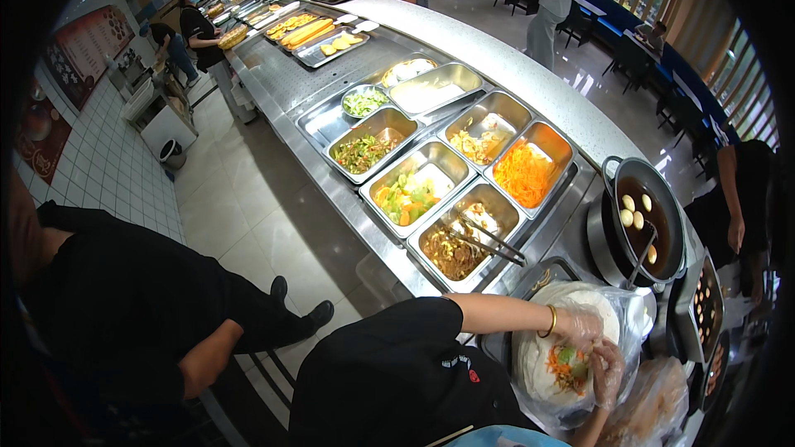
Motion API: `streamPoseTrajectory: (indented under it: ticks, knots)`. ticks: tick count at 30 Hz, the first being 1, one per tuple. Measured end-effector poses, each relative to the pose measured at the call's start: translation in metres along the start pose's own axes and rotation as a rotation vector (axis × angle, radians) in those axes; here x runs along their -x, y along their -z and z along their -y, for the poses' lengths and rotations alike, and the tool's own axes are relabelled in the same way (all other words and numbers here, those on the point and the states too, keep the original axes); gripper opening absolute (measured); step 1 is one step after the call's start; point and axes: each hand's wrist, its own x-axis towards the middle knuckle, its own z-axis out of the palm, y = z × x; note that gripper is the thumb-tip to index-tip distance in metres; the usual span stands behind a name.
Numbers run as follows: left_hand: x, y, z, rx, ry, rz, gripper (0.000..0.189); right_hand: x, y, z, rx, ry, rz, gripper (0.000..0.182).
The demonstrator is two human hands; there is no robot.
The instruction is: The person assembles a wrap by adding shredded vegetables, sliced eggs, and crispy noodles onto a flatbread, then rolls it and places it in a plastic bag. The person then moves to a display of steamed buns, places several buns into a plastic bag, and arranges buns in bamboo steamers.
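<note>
A stack of thin pale flatbreads lies on clear plastic film before me. Shredded carrot, green leaf and other filling sit on the top flatbread. My left hand, in a clear plastic glove with a gold bangle at the wrist, is at the far side of the filling, its fingers curled down at the flatbread's edge. My right hand, gloved too, pinches the edge beside the filling. The fingertips of both hands nearly meet, and partly hide what they grip.
Steel pans of shredded carrot, noodles with tongs across them, and sliced vegetables line the counter. A deep pot holds eggs in brown broth. A plastic bag lies near my right hand. A co-worker stands close by.
</note>
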Motion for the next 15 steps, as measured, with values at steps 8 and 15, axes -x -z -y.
streamPoseTrajectory:
  ticks: [8,15]
  knots:
    - [0.000,-0.002,0.000,-0.084,-0.066,-0.028,0.023,-0.002,0.000,-0.021,-0.018,-0.024,-0.009,0.013]
    - [0.009,0.009,-0.008,-0.050,-0.050,-0.073,0.018,-0.011,-0.005,-0.009,0.010,-0.013,-0.022,0.016]
